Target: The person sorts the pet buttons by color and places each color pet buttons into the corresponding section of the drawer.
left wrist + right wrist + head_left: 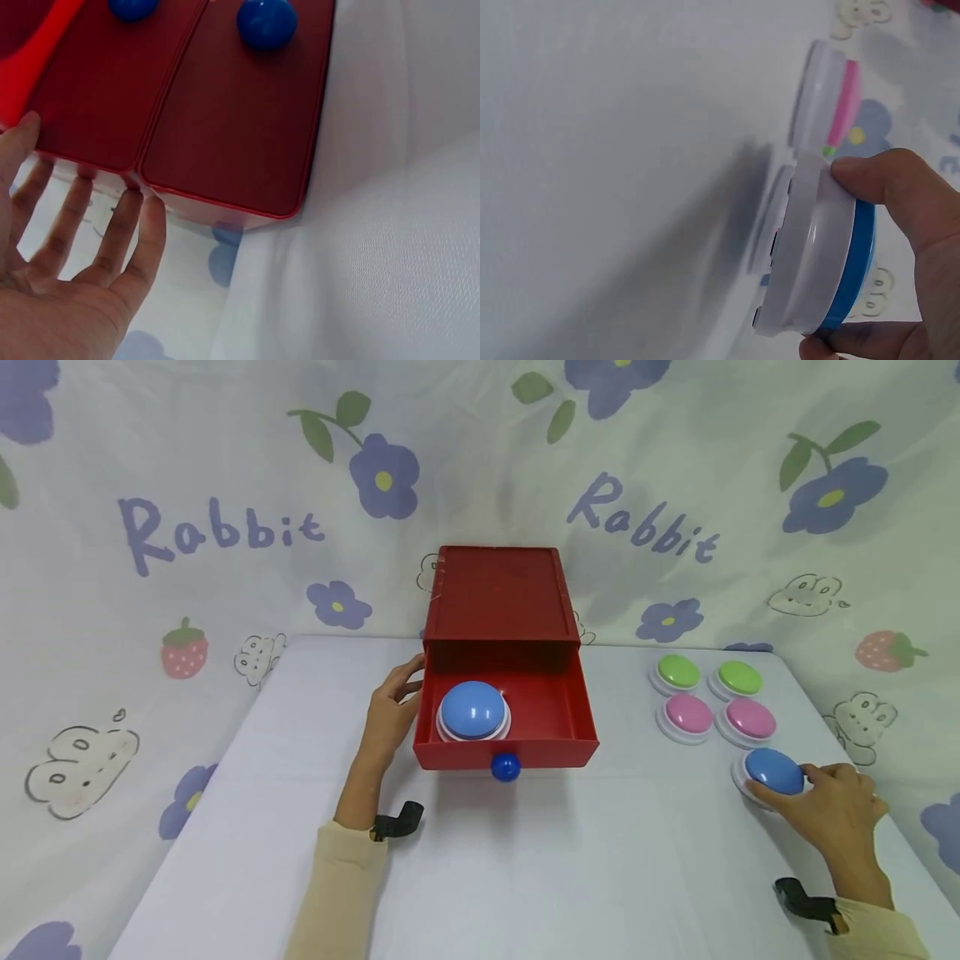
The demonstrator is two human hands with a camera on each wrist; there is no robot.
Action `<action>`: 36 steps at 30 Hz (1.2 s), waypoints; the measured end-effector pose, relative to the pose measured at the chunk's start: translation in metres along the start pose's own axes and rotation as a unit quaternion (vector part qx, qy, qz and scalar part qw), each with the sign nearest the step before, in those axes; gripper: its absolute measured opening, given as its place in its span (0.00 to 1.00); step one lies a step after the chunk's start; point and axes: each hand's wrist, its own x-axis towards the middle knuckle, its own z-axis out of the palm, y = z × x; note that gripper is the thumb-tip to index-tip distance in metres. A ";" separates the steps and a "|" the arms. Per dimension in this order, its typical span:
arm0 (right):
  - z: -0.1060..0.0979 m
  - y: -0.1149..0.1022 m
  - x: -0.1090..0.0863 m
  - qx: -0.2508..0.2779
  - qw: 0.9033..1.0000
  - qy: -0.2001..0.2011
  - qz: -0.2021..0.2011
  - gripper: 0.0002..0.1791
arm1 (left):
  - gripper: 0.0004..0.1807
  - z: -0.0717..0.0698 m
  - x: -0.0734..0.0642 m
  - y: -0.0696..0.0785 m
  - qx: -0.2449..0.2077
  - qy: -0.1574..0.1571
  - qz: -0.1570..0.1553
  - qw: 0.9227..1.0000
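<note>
A red drawer box (501, 593) stands at the middle of the table with its top drawer (551, 706) pulled out. Inside the drawer, on its left side, lies a blue push button (472, 708) with a white base. My left hand (388, 714) is against the box's left side; in the left wrist view its extended fingers (124, 232) touch the box edge. At the table's right, my right hand (836, 806) pinches another blue push button (775, 770) by its rim. The right wrist view shows this button's white base (799, 247) tilted and raised off the table.
Behind the held button sit two pink buttons (689, 714) and two green buttons (678, 671) on the white table (600, 860). A blue knob (506, 767) sticks out from the drawer front. A patterned cloth (247, 460) hangs behind the table.
</note>
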 end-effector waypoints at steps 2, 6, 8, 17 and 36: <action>-0.003 0.000 -0.007 0.005 1.000 0.015 0.007 0.55 | 0.29 0.001 0.001 -0.001 0.001 -0.005 0.007 1.000; -0.012 -0.007 -0.019 0.025 0.999 0.040 -0.005 0.53 | 0.30 0.000 0.000 -0.002 0.011 0.000 0.004 1.000; -0.016 -0.011 -0.024 0.035 0.998 0.047 -0.020 0.53 | 0.30 -0.001 0.000 -0.003 0.012 0.002 -0.001 1.000; -0.038 -0.046 -0.039 0.084 0.988 0.088 -0.095 0.48 | 0.30 -0.001 -0.001 -0.007 0.012 -0.002 -0.012 1.000; -0.097 -0.151 -0.047 0.167 0.923 0.152 -0.310 0.40 | 0.32 0.001 0.002 -0.003 0.018 0.006 0.004 1.000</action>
